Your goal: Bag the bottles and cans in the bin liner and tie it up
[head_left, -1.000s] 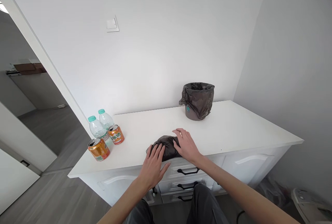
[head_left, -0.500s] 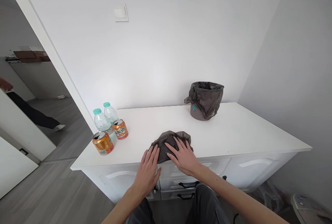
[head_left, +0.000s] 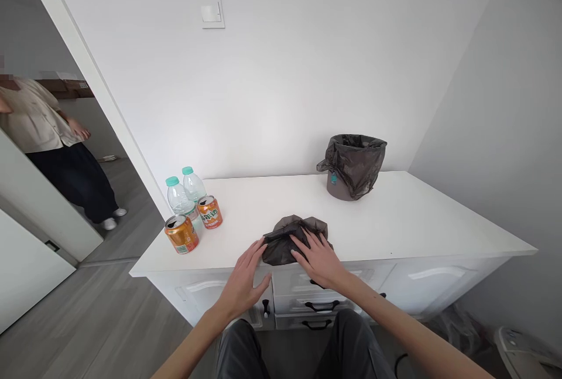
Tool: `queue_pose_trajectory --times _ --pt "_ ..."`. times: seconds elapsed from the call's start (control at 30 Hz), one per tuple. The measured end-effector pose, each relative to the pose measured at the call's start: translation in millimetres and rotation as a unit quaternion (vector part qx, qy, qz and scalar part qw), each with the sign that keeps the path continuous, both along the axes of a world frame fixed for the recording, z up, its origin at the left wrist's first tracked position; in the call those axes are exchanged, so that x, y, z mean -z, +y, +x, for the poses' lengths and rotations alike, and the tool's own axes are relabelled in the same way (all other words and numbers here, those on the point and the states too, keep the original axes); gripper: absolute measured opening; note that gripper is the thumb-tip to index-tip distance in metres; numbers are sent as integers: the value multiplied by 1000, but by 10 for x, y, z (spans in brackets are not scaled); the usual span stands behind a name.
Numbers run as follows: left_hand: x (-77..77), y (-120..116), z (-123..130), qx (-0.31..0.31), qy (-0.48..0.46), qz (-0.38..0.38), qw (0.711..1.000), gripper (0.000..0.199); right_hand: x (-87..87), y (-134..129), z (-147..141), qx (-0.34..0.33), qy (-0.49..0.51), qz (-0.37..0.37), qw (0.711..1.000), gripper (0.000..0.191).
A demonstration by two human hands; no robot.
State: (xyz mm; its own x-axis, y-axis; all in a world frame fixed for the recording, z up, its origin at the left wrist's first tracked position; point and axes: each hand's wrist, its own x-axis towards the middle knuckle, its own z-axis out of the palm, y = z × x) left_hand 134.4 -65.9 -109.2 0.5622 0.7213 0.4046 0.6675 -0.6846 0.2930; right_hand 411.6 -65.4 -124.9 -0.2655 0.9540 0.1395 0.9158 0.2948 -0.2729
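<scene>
A crumpled dark plastic bag (head_left: 281, 248) lies at the front edge of the white cabinet top (head_left: 421, 224). My right hand (head_left: 318, 262) rests on the bag's right side with fingers spread and palm down. At the bag's left edge is my left hand (head_left: 246, 279), fingers stretched out and thumb apart; its fingertips are at or just touching the plastic. Neither hand grips anything. Farther back stands a small bin (head_left: 337, 188) with a dark liner bag (head_left: 362, 165) folded over its rim and bunched at the left.
On the left end stand two clear bottles with teal caps (head_left: 172, 181) and two opened orange cans (head_left: 182, 235). Black drawer handles (head_left: 322, 306) stick out in front. Beyond the doorway stands a person in a cream shirt (head_left: 37, 115). A light switch (head_left: 213, 14) is on the wall.
My left hand has shifted slightly back and left off the bag, its thumb wider apart. The person has come further into the doorway. The view has tilted slightly.
</scene>
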Motion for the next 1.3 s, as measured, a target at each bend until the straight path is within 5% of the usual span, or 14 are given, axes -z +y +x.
queue_pose_trajectory --times 0.2,0.53,0.67,1.0,1.13,1.3 --pt "-47 -12 -48 -57 -41 -36 997 56 51 -7 549 57 -2 23 998 70" --pt "-86 335 287 -101 6 -29 994 52 287 -106 2388 153 -19 12 988 69" --pt "-65 526 513 -104 47 -19 993 55 281 -144 2892 176 -21 -12 984 70" --pt "-7 655 869 -131 147 3 980 63 185 -104 3022 144 -23 -4 989 66" --pt "30 654 822 -120 146 25 982 60 196 -173 2920 141 -27 118 983 56" --pt "44 633 768 -95 147 29 984 60 143 -163 2581 227 -23 291 929 52"
